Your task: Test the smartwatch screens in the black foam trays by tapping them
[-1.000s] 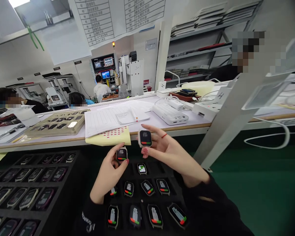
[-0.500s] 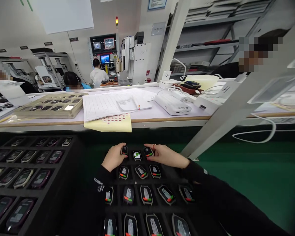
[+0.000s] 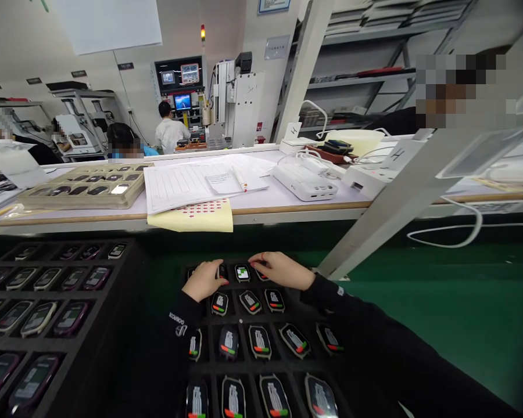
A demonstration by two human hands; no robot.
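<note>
A black foam tray (image 3: 240,321) holds rows of smartwatches with lit screens showing text and a red-green bar. At its far row my left hand (image 3: 204,280) has thumb and fingers around the edges of a smartwatch (image 3: 222,271). To the right of that, a smartwatch with a white and green screen (image 3: 243,273) sits in its slot. My right hand (image 3: 285,270) reaches over another far-row smartwatch (image 3: 262,276), partly covering it. Its fingertips are slightly apart above that watch's upper left side, and I see nothing between them.
A second dark foam tray (image 3: 81,313) with more watches stands at the left. Beyond is a bench (image 3: 261,216) with papers (image 3: 174,188), a beige watch tray (image 3: 81,200) and a white power device (image 3: 305,184). A slanted metal post (image 3: 375,215) rises at the right. Other people sit or stand behind.
My right hand has shifted left and off its pinch on the right far-row watch, which now lies partly under the hand. My left hand stays at its watch.
</note>
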